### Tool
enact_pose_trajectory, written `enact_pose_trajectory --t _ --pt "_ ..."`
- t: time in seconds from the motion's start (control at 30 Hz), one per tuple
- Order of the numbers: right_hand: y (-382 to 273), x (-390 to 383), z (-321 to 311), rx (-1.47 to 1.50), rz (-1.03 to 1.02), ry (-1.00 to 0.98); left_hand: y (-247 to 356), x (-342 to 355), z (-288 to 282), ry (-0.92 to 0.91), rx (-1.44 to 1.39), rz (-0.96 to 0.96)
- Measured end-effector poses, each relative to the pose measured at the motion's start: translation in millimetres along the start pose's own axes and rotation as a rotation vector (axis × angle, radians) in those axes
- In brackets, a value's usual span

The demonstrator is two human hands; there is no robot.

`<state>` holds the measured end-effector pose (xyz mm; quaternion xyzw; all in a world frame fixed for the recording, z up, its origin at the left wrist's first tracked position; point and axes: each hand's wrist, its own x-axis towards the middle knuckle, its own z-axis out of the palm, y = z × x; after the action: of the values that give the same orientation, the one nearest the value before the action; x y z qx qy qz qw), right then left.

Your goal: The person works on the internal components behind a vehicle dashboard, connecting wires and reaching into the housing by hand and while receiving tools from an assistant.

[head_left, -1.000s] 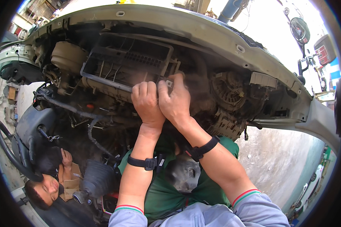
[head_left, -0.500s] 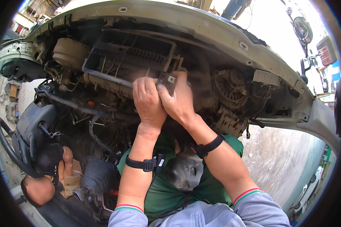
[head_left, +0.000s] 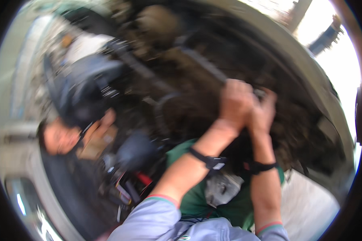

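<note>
Side by side, both my hands reach into the stripped dashboard cavity of a vehicle, smeared by motion. My left hand [head_left: 235, 104] is closed at the corner of a rectangular housing frame [head_left: 203, 64]; what its fingers grip is hidden. Against it, my right hand [head_left: 264, 112] curls its thumb and fingers around a small dark bracket [head_left: 260, 94] with a pale spot, at the same corner. Each wrist carries a black strap.
A curved body panel [head_left: 321, 80] arches beyond my hands. To the left, another person [head_left: 62, 138] is beside the steering column [head_left: 84, 76] and a piece of cardboard [head_left: 94, 146]. A dark gear-lever boot [head_left: 134, 148] stands nearer. Cables hang between.
The whole view has swung round to the right and blurred, so the cavity and my hands appear tilted and farther right. My hands stay together at the housing corner.
</note>
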<state>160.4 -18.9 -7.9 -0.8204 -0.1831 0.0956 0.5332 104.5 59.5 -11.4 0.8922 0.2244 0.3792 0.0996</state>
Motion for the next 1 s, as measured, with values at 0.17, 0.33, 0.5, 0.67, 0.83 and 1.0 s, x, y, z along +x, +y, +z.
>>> enact_pose_trajectory --t 0.17,0.33,0.5,0.67,0.83,1.0 --pt "24.4 13.2 -7.9 -0.131 -0.136 0.020 10.6 -1.7 7.1 -0.009 0.014 -0.084" --pt "20.1 11.1 5.4 -0.125 -0.130 0.008 0.4 -4.8 -2.3 -0.036 0.088 -0.106" --pt "8.8 8.7 2.5 -0.147 -0.061 -0.010 -0.8 -4.9 -3.6 -0.057 0.061 -0.118" --pt "23.0 14.2 -5.2 -0.113 -0.179 -0.012 3.0 -3.1 -5.9 -0.074 0.053 -0.111" --pt "10.7 9.4 -2.7 -0.202 -0.127 -0.007 0.7 -4.5 -4.7 -0.064 0.077 -0.118" --pt "7.4 5.2 0.8 -0.177 -0.111 -0.017 -1.6 -6.1 -5.7 -0.073 0.099 -0.124"
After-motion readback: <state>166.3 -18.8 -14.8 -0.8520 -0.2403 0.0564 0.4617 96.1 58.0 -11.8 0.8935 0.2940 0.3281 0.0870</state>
